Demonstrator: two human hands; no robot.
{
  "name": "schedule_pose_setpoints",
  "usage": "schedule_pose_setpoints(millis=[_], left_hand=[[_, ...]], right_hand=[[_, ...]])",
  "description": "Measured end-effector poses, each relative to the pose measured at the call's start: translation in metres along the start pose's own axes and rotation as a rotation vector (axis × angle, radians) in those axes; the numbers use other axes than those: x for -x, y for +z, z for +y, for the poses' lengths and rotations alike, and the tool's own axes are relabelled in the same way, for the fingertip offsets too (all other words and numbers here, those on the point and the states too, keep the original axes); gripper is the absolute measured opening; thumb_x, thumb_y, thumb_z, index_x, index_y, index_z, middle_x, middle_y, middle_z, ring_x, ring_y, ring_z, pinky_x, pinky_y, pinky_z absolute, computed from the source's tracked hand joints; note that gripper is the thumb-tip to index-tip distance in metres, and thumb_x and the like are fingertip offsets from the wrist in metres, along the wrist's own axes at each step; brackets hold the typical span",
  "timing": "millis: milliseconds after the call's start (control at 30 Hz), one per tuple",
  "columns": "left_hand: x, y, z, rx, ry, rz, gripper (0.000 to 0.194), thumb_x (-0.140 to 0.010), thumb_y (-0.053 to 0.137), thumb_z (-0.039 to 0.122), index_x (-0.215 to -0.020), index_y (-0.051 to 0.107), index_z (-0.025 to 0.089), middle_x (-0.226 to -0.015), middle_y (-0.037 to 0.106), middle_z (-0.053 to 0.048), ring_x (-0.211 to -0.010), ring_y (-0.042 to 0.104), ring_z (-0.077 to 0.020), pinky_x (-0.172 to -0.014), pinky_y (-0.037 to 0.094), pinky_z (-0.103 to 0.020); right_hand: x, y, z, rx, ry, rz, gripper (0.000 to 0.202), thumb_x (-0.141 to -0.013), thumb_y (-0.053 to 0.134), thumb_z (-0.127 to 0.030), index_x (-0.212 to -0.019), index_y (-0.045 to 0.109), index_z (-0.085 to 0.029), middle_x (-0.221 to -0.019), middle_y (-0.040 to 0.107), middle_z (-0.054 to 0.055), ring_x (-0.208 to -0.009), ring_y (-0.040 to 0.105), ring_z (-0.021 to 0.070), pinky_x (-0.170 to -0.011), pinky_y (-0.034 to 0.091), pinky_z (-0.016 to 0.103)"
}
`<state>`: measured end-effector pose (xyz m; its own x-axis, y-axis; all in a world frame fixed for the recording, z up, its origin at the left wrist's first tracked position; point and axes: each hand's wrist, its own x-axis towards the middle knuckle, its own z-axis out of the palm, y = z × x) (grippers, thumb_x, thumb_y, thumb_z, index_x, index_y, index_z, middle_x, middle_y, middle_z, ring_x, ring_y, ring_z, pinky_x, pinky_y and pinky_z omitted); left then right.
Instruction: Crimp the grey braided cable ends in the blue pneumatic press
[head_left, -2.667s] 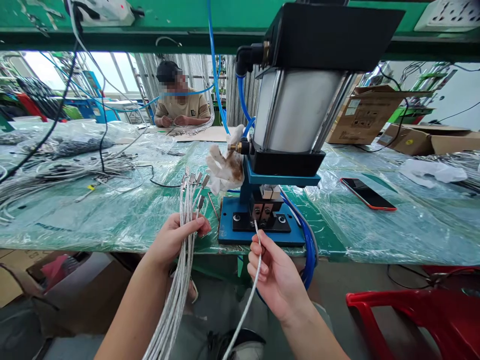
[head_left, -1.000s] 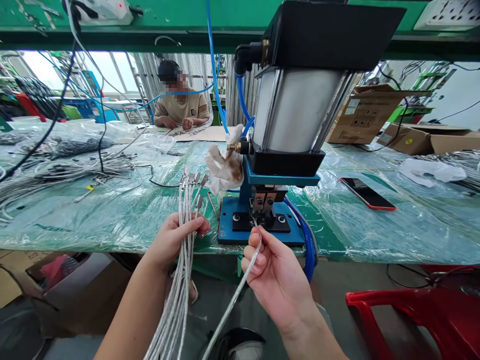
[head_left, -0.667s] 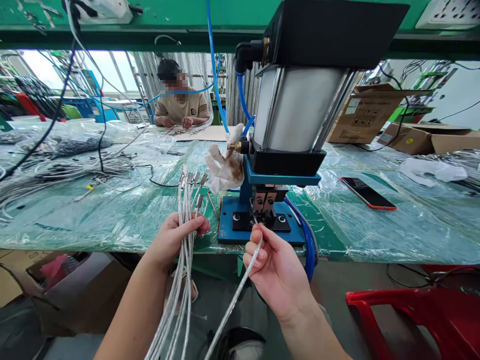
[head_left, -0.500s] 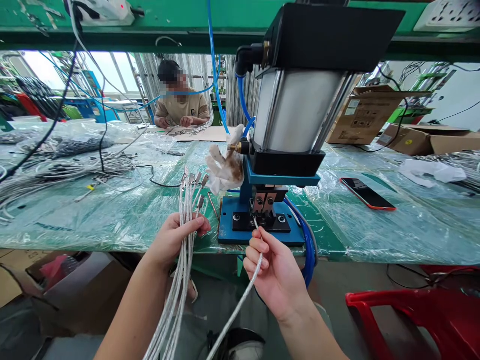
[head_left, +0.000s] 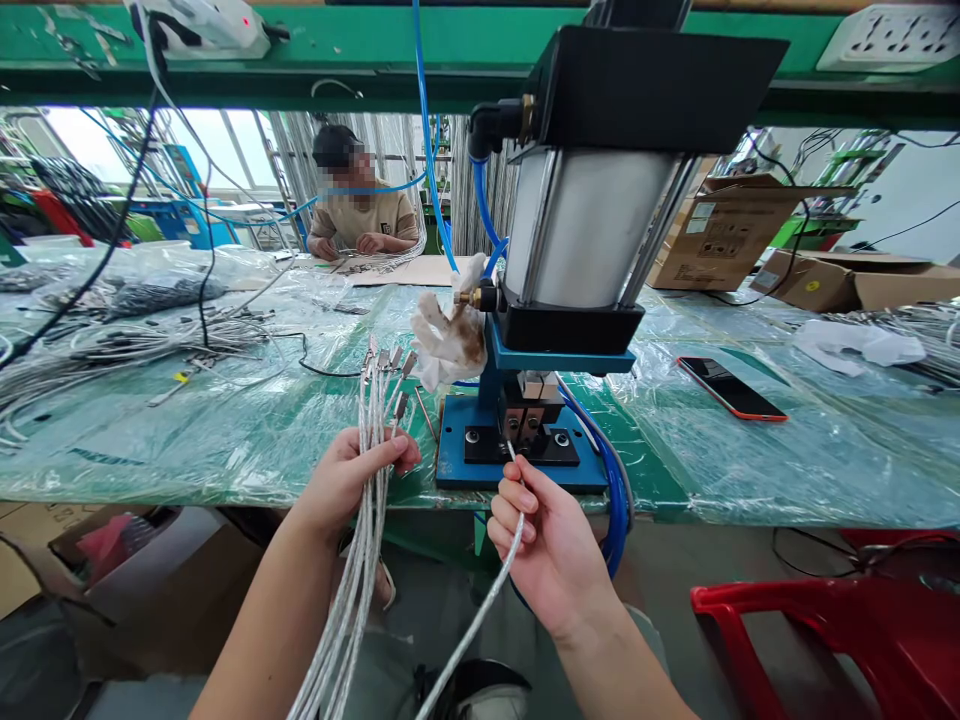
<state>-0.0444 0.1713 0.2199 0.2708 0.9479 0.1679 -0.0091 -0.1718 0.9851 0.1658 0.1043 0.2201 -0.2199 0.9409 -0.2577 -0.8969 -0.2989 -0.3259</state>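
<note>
My left hand [head_left: 369, 462] is closed round a bundle of silvery cables [head_left: 352, 600], whose metal connectors [head_left: 386, 360] stick up above the fingers. Between thumb and fingers, my right hand [head_left: 544, 530] pinches a single cable [head_left: 480, 610]. Its upper end reaches into the jaws [head_left: 523, 415] of a pneumatic press [head_left: 592, 230], where the tip is hidden. The press stands on a blue base plate [head_left: 457, 465] at the table's front edge. A white rag [head_left: 446, 340] hangs at the press's left side.
Loose cables [head_left: 202, 330] lie on the plastic-covered table [head_left: 285, 450] at left. On the right are a phone [head_left: 731, 388], cardboard boxes [head_left: 727, 235] and a red stool [head_left: 810, 620]. A co-worker [head_left: 364, 215] sits across the table. Blue hoses [head_left: 616, 510] hang right of the press.
The press's upper tooling has come down toward the cable end. Both hands stay nearly in place, keeping their grip. The view has shifted slightly.
</note>
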Motion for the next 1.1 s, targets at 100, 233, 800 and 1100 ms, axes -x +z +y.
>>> schedule_pose_setpoints(millis=[100,233,800,1100], left_hand=[[0.000,-0.001,-0.001,-0.005,0.000,-0.007,0.025,-0.085,0.063,0.034,-0.069,0.068,0.016,-0.071,0.062,-0.004,-0.069,0.053,-0.0164,-0.067,0.038,-0.029],[0.000,-0.002,-0.001,-0.007,0.005,-0.020,0.025,-0.086,0.062,0.033,-0.069,0.067,0.016,-0.072,0.062,-0.004,-0.071,0.054,-0.0172,-0.069,0.039,-0.030],[0.000,0.000,0.000,0.006,0.003,0.015,0.026,-0.082,0.065,0.036,-0.068,0.068,0.015,-0.071,0.062,-0.005,-0.067,0.053,-0.0168,-0.065,0.041,-0.029],[0.000,-0.001,-0.001,0.137,0.021,-0.011,0.024,-0.081,0.066,0.035,-0.071,0.072,0.014,-0.074,0.065,-0.007,-0.070,0.057,-0.0178,-0.067,0.044,-0.030]], right_hand=[[0.001,0.000,0.000,0.003,-0.001,0.001,0.014,-0.084,0.068,-0.021,-0.078,0.059,-0.013,-0.051,0.040,-0.009,-0.039,0.033,0.0025,-0.038,0.026,0.017],[0.001,0.000,0.001,0.005,-0.001,0.008,0.015,-0.086,0.065,-0.022,-0.077,0.059,-0.012,-0.051,0.041,-0.009,-0.039,0.032,0.0027,-0.038,0.026,0.017],[0.003,0.002,0.000,0.047,-0.013,0.020,0.017,-0.083,0.067,-0.024,-0.074,0.059,-0.013,-0.049,0.040,-0.009,-0.038,0.031,0.0027,-0.038,0.025,0.017],[0.035,-0.044,0.014,0.755,0.293,-0.157,0.036,-0.085,0.056,-0.047,-0.067,0.061,-0.015,-0.046,0.059,0.002,-0.033,0.041,0.0083,-0.037,0.025,0.019]])
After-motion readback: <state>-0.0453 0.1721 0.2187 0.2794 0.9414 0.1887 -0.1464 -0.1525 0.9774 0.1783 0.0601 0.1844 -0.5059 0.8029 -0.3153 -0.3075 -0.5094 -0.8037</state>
